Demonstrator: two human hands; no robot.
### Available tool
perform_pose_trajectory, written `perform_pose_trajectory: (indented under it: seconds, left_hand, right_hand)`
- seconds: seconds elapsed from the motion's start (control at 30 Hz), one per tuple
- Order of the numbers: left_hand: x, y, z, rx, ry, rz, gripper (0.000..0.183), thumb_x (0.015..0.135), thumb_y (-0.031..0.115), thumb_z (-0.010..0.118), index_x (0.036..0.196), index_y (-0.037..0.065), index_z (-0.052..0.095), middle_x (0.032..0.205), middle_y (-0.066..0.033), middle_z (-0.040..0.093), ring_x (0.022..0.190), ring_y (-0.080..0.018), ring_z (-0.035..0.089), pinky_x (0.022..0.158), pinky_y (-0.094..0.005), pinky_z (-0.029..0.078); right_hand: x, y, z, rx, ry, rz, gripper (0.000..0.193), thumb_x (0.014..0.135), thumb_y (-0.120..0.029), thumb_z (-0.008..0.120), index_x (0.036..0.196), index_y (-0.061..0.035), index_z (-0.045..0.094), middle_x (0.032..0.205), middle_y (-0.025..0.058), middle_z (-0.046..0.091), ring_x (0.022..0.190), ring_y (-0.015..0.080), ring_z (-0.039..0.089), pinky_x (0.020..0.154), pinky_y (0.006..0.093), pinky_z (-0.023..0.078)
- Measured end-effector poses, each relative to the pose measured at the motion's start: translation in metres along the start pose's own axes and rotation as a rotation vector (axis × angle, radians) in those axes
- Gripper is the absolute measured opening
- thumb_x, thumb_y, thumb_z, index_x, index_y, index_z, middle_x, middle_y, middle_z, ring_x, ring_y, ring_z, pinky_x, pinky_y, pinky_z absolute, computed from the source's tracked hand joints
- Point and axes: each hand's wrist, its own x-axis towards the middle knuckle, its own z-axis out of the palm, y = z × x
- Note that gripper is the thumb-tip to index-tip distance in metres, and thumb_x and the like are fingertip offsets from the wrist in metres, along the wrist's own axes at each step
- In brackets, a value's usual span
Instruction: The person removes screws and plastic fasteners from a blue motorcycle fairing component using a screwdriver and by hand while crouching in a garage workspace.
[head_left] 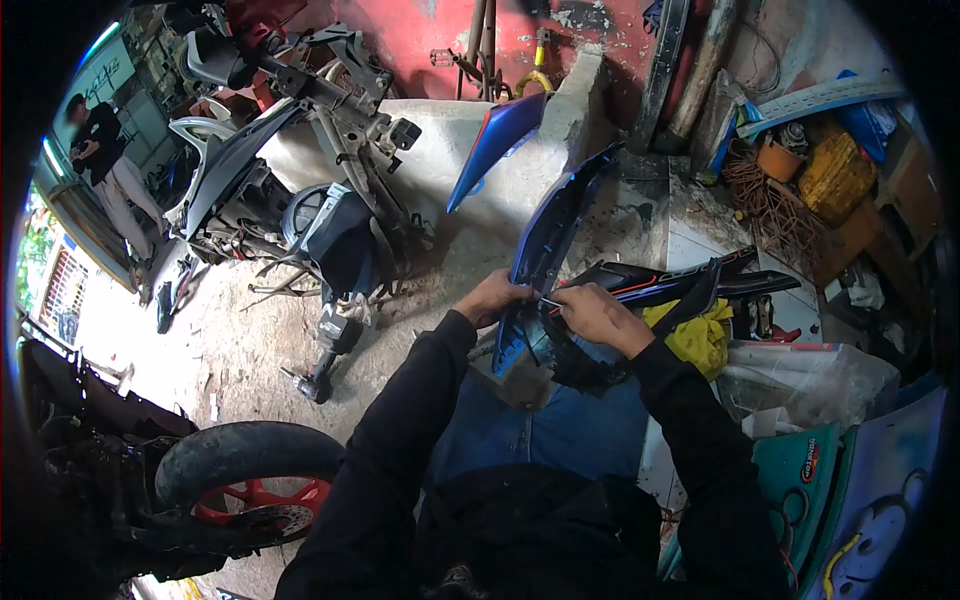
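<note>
A long, curved blue and black motorcycle fairing panel (546, 235) stands upright over my lap. My left hand (495, 298) is closed on its near edge, thumb on the dark inner side. Close beside it, my right hand (603, 320) is pinched at the panel's inner face. A thin, pale sliver shows at its fingertips, too small to name. A black curved plastic part (575, 362) hangs below the right hand, partly hidden by it. Behind that hand lie black trim panels (690, 283) with red and violet stripes.
A partly stripped motorcycle (300, 215) stands ahead on the left, a dark power tool (325, 355) on the floor before it. A blue panel (498, 140) leans on the concrete ledge. A red-rimmed wheel (240, 465) is near left, a yellow cloth (702, 345) right. Another person (112, 165) stands far left.
</note>
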Motion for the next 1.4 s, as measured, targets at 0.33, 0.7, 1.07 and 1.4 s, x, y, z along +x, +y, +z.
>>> perform_pose_trajectory:
  seconds: [0.33,0.7,1.07,1.4]
  left_hand:
    - [-0.010,0.009,0.007,0.283,0.028,0.056,0.046,0.072,0.005,0.073,0.113,-0.007,0.055,0.100,-0.0103,0.065,0.085,-0.0178,0.062,0.081,-0.0323,0.050]
    - [-0.014,0.001,0.001,0.037,-0.052,0.075,0.049,0.074,0.002,0.070,0.118,-0.004,0.051,0.101,-0.0087,0.063,0.090,-0.0175,0.061,0.083,-0.0324,0.050]
    - [-0.015,-0.001,0.009,0.013,-0.105,0.106,0.050,0.072,-0.004,0.062,0.120,-0.003,0.049,0.107,-0.0077,0.061,0.096,-0.0167,0.059,0.087,-0.0312,0.048]
    - [-0.022,0.015,0.037,-0.067,-0.051,0.144,0.047,0.073,-0.004,0.063,0.119,0.000,0.051,0.103,-0.0079,0.063,0.089,-0.0153,0.062,0.081,-0.0296,0.051]
  right_hand:
    - [-0.009,-0.005,0.001,-0.010,0.012,0.033,0.027,0.078,-0.009,0.053,0.103,-0.0040,0.064,0.091,0.0218,0.064,0.088,0.0389,0.061,0.078,0.0464,0.048]
    - [-0.007,-0.004,0.006,0.652,-0.249,0.324,0.031,0.087,-0.010,0.052,0.115,-0.0006,0.058,0.072,0.0075,0.062,0.057,0.0131,0.056,0.052,0.0269,0.046]
    - [-0.007,0.006,0.004,1.131,-0.319,0.475,0.016,0.091,-0.011,0.051,0.104,-0.0025,0.052,0.066,0.0038,0.053,0.056,0.0137,0.053,0.046,0.0296,0.042]
    - [-0.013,0.009,0.042,0.352,0.280,-0.005,0.016,0.089,-0.011,0.053,0.099,0.0014,0.050,0.072,0.0233,0.059,0.069,0.0413,0.061,0.063,0.0485,0.044]
